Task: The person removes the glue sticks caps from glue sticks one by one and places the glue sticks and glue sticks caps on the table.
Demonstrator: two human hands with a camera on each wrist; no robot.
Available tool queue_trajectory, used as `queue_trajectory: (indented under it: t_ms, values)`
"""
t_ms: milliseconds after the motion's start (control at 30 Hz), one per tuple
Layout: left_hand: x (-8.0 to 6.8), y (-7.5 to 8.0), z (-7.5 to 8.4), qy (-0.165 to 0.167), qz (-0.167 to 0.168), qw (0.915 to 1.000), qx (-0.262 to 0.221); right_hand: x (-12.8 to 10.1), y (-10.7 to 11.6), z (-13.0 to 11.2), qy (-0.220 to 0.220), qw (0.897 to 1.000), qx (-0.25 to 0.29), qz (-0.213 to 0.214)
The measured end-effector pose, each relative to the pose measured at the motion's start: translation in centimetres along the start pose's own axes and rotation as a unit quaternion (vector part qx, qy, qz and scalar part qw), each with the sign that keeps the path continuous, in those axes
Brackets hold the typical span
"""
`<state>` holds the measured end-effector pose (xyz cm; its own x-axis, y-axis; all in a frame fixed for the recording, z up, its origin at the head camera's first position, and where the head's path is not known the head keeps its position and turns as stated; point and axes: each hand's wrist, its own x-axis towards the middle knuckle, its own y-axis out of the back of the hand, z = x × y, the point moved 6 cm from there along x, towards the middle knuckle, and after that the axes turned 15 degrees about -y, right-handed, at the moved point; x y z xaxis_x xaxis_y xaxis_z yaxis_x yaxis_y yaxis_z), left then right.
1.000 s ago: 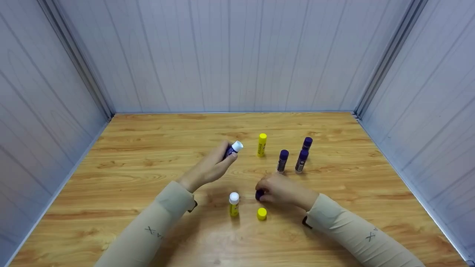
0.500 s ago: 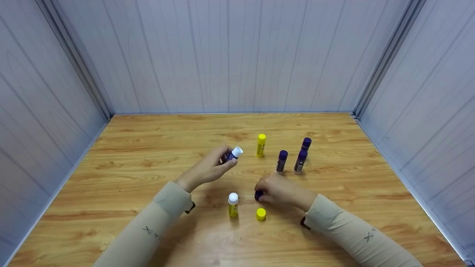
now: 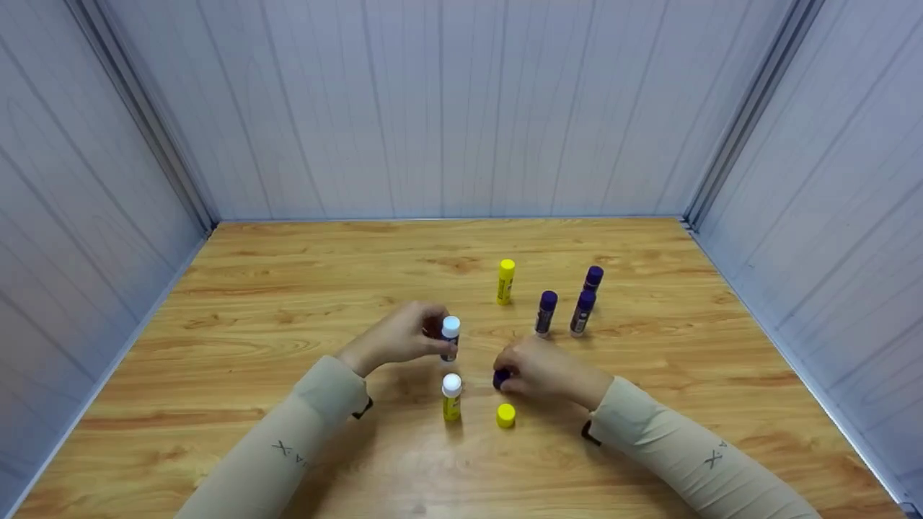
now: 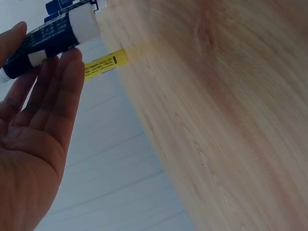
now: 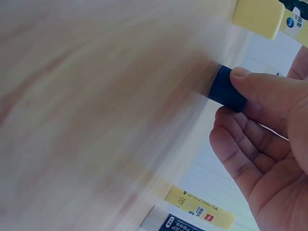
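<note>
Purple-labelled glue stick (image 3: 451, 328), uncapped, stands upright in the left hand's (image 3: 393, 337) grip, just beyond an uncapped yellow glue stick (image 3: 452, 405), while the right hand (image 3: 551, 367) pinches a purple cap (image 3: 500, 380) to the right, a yellow cap (image 3: 506, 416) nearer. Releasing the purple-labelled stick tilted could topple it; a low left-hand sweep could upset its yellow neighbour.

The held cap (image 5: 225, 90) is behind a loose cap (image 3: 505, 416).
</note>
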<state>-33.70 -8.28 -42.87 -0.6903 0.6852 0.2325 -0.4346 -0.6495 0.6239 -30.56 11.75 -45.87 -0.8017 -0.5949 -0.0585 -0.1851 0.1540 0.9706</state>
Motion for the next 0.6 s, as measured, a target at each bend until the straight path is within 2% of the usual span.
queue_trajectory:
  t_ms: [233,600]
  values:
    - [0.0,-0.7,-0.4,0.007,-0.028,0.9996,-0.002,0.0,0.1,0.1,-0.008,1.0,0.009,0.001]
    - [-0.2,-1.7,-1.0,-0.01,-0.06,0.9981,0.015,0.2,-0.2,0.3,-0.028,0.999,0.013,-0.01]
